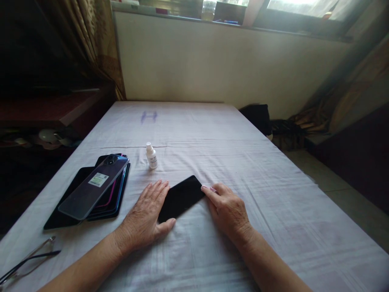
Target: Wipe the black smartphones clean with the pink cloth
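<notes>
So here's where I'm at: the black phone (181, 197) is lying flat, screen up, on the white cloth of the tabletop (243, 170), angled a bit so its far corner points up and to the right. My left hand (146, 219) is spread out flat, palm down, fingers resting along the phone's left edge and the thumb tucked against its near corner, so it's more pinning the thing in place than gripping it. My right hand (226, 209) is loosely curled with the fingertips touching the phone's right-hand far corner; it looks like there's something small and pinkish at the fingertips, but honestly I can't tell if it's a nail or a little tab being pinched. Just beyond the phone stands a small white dropper bottle (151, 156), cap on, upright and untouched. Off to the left there's a stack of phones (100, 194) with a clear case (94, 186) laid on top, a sticker showing on it. A pair of glasses (27, 259) sits folded near the left front edge. My read: this is early days, the phone's positioned and steadied, the bottle isn't opened yet, and nothing looks applied to the screen so far.
</notes>
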A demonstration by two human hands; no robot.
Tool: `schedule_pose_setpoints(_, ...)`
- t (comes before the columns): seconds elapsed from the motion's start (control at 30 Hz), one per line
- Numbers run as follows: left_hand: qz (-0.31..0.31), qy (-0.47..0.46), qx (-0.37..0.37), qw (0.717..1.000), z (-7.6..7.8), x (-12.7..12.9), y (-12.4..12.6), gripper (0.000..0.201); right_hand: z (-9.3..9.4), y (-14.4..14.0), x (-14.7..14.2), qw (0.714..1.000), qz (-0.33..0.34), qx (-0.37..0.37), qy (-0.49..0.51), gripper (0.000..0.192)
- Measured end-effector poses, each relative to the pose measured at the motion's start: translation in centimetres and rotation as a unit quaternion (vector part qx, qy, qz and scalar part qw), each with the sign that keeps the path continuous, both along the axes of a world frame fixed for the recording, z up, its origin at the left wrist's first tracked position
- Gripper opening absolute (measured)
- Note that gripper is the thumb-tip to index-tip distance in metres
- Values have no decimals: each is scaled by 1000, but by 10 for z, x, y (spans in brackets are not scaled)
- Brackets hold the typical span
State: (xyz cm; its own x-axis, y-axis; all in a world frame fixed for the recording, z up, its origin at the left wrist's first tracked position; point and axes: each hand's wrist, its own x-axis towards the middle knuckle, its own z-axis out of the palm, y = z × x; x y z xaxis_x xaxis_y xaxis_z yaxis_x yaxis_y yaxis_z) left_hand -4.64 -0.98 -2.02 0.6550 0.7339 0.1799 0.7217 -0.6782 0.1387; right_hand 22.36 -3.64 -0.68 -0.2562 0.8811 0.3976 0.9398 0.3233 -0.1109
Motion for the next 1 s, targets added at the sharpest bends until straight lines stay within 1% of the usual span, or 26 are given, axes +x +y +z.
schedule_pose_setpoints(0.07,1,1,1,1000,0,0,0,77,0,-1,0,1000,1,-1,-2,30)
schedule_pose_setpoints(0.23,11,-6,-4,1000,-2,0,0,77,-1,-7,-18,998,66,11,11,28)
schedule_pose_setpoints(0.3,11,-7,-5,1000,-3,0,1,77,-1,-8,-21,997,75,15,16,27)
schedule_pose_setpoints(0.37,11,-10,-2,1000,-5,-1,1,77,0,-6,-17,998,66,12,14,27)
schedule_pose_setpoints(0.5,12,-13,7,1000,-7,-1,1,78,0,-1,-3,1000,18,9,9,29)
schedule_pose_setpoints(0.57,12,-12,10,1000,-6,-1,1,77,0,-1,0,1000,2,9,9,29)
schedule_pose_setpoints(0.63,13,-10,10,1000,-5,-1,0,77,-1,-2,-4,1000,15,11,7,28)
schedule_pose_setpoints(0.73,10,-6,13,1000,-4,0,0,77,-1,-5,-15,998,59,16,9,26)
schedule_pose_setpoints(0.8,7,-6,18,1000,-4,0,0,77,0,-6,-19,997,74,18,13,26)
schedule_pose_setpoints(0.87,4,-6,20,1000,-4,0,1,77,1,-5,-17,998,66,18,9,26)
schedule_pose_setpoints(1.0,4,-5,15,1000,-4,0,1,77,1,-1,-5,1000,14,17,-3,27)
